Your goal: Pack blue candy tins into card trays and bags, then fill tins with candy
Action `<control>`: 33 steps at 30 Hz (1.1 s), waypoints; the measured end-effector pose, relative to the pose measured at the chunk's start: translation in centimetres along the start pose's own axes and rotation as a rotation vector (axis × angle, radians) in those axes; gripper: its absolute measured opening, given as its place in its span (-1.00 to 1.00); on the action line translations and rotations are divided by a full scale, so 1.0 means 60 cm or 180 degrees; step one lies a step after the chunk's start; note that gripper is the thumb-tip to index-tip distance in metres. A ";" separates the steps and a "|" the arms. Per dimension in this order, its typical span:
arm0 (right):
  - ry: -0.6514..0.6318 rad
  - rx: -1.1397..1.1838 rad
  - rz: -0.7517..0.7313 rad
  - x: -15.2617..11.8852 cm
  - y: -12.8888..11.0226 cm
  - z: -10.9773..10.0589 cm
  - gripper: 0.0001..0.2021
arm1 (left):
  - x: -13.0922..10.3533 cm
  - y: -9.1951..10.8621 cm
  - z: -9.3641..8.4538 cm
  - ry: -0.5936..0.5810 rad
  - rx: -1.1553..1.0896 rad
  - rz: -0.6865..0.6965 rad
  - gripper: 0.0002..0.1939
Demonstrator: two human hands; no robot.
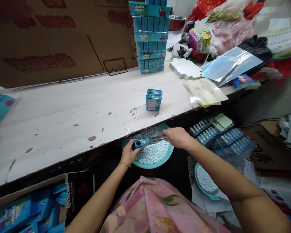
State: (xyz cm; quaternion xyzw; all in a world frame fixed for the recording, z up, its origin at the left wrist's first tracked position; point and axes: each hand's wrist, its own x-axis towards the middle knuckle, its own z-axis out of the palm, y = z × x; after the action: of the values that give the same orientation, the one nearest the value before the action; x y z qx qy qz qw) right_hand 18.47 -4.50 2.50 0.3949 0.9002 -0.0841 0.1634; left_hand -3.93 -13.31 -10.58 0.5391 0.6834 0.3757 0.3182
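Observation:
My left hand (129,153) is wrapped round a small blue candy box (142,141), held tilted on its side over a basin. My right hand (178,137) grips a shiny metal scoop (157,138), whose far end meets the right end of the box. Whether candies are inside the scoop is too small to tell. Below both hands, the green basin (157,165) is full of small pale round candies (152,153); it rests at my lap, partly under the table edge. Two more small blue boxes (153,102) stand together on the table just ahead.
A white worn table (87,113) spans the front. On it rise stacked blue display boxes (150,42), with flat white cartons (185,68) and plastic sheets (206,92) to the right. A second candy basin (207,178) sits low right; an open carton (29,187) of blue packs is low left.

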 end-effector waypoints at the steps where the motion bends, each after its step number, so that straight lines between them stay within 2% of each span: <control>1: -0.0068 0.0053 0.0147 0.001 0.014 0.025 -0.79 | 0.000 -0.008 -0.002 0.0059 -0.0235 -0.0116 -0.59; 4: -0.0344 0.0359 0.0593 0.023 0.022 0.112 -0.79 | 0.003 -0.036 0.006 0.0259 -0.1067 -0.0633 -0.56; 6: -0.0367 0.0554 0.0662 0.051 -0.001 0.167 -0.77 | 0.009 -0.048 0.024 0.0282 -0.1644 -0.0974 -0.54; 8: -0.0262 0.0733 0.0698 0.080 -0.031 0.206 -0.75 | 0.016 -0.051 0.047 0.0196 -0.2106 -0.1130 -0.52; 11: -0.0094 0.1030 0.0771 0.108 -0.057 0.238 -0.75 | 0.023 -0.037 0.072 -0.0014 -0.2500 -0.1150 -0.49; 13: -0.0041 0.1243 0.0768 0.112 -0.054 0.248 -0.75 | 0.021 -0.024 0.072 -0.0127 -0.2596 -0.1194 -0.49; 15: -0.0021 0.1423 0.0732 0.109 -0.041 0.255 -0.73 | 0.014 -0.014 0.056 -0.0156 -0.2517 -0.1099 -0.52; 17: 0.0023 0.1638 0.0691 0.102 -0.024 0.257 -0.71 | 0.004 -0.012 0.028 -0.0082 -0.2203 -0.0840 -0.54; 20: 0.0271 0.2164 0.0545 0.086 0.001 0.245 -0.73 | -0.009 -0.019 -0.016 0.0095 -0.1444 -0.0404 -0.56; 23: 0.0533 0.2518 0.0289 0.066 0.022 0.209 -0.75 | -0.014 -0.027 -0.035 0.0148 -0.0810 -0.0089 -0.58; 28: 0.0545 0.2156 -0.0048 0.036 0.027 0.108 -0.74 | -0.006 -0.014 -0.011 0.0028 -0.0190 0.0154 -0.59; 33: 0.0061 0.0964 -0.0125 0.028 -0.013 0.017 -0.73 | 0.001 0.011 0.012 -0.0204 0.0219 0.0316 -0.64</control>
State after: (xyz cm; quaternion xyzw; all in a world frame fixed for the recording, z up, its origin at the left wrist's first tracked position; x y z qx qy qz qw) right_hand 17.04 -4.16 0.93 0.3981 0.8863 -0.2183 0.0916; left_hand -2.99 -13.06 -10.39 0.5946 0.6578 0.3499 0.3022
